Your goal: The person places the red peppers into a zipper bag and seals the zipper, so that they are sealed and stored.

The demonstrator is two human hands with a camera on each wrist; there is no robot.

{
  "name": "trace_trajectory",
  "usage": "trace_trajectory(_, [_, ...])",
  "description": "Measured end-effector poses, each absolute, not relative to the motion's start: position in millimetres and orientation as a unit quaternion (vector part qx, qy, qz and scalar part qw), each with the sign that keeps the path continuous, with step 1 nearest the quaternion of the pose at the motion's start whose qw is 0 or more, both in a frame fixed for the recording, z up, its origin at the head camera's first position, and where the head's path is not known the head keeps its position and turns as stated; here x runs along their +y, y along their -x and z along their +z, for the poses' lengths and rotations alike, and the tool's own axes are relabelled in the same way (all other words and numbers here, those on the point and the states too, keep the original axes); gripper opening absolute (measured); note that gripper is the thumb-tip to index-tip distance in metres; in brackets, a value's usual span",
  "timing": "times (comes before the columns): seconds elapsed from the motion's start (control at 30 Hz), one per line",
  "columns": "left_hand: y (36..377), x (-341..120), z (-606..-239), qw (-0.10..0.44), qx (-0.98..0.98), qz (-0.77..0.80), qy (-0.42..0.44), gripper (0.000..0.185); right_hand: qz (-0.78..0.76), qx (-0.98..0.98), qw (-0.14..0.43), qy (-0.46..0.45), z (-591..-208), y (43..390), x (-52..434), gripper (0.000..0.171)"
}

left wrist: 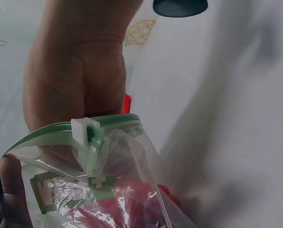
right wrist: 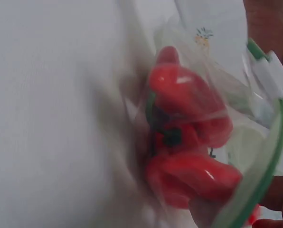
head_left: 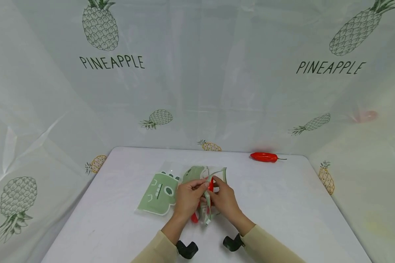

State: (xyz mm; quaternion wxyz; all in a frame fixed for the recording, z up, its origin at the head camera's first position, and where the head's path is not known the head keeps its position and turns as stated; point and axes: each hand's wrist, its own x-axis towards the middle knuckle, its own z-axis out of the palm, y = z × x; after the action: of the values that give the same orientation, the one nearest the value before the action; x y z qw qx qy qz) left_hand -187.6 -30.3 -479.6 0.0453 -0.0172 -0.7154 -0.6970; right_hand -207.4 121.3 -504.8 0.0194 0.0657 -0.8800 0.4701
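A clear zip bag (head_left: 204, 215) with a green edge and white slider (left wrist: 84, 132) holds several red peppers (right wrist: 189, 104). My left hand (head_left: 188, 197) pinches its green rim from the left; the left fingers (left wrist: 12, 190) show at the bag's edge in the left wrist view. Opposite, the thumb and index finger of my right hand (head_left: 225, 200) close around a red chili pepper (head_left: 211, 184) at the bag's mouth. Most of that pepper is hidden by the fingers and rim. The bag's mouth gapes between the two hands.
Left of the hands lies a flat clear bag with a green cartoon monster print (head_left: 159, 193). One red chili pepper (head_left: 264, 157) rests at the table's back edge, right of centre. Pineapple-printed sheeting (head_left: 191, 73) rises behind and beside the white table (head_left: 283, 204).
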Motion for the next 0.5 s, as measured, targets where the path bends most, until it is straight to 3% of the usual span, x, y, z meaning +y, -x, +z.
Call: trace_trajectory(0.5, [191.2,-37.5,-476.6,0.059,-0.702,-0.710,-0.002,0.026,0.475,-0.877,0.017,-0.067,-510.1,205.0,113.7,0.048])
